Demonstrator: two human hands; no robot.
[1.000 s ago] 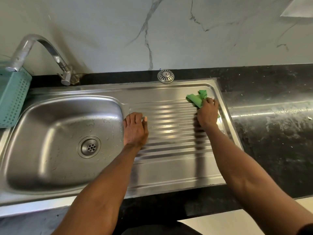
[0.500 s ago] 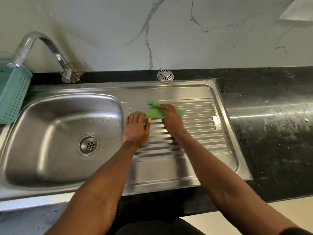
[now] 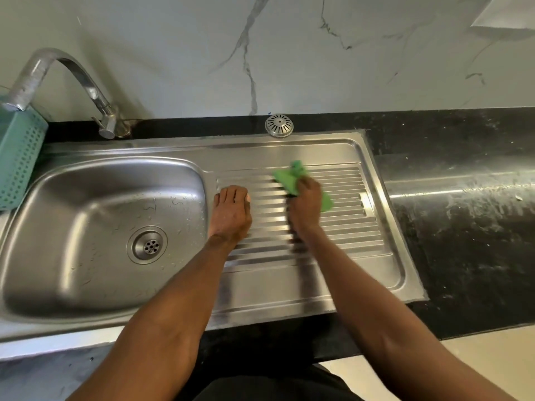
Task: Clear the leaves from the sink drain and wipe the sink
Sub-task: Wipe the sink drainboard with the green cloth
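Sink (image 3: 185, 146) of steel is set in the dark counter (image 3: 463, 241), with the bowl at the left and the ribbed draining board (image 3: 347, 227) at the right. The right hand (image 3: 305, 202) holds a green cloth (image 3: 285, 178) with curled fingers and presses it on the ribs. The left hand (image 3: 230, 211) lies flat beside the bowl, fingers straight, and holds nothing. To wipe well, I think the cloth should go along the grooves, not across, with even pressure up to the raised rim. In the bowl I see only water drops around the drain (image 3: 147, 246); no leaves show there. A round strainer (image 3: 279, 125) lies on the counter behind. Whether the green basket (image 3: 17, 160) at the far left holds anything, I cannot tell.
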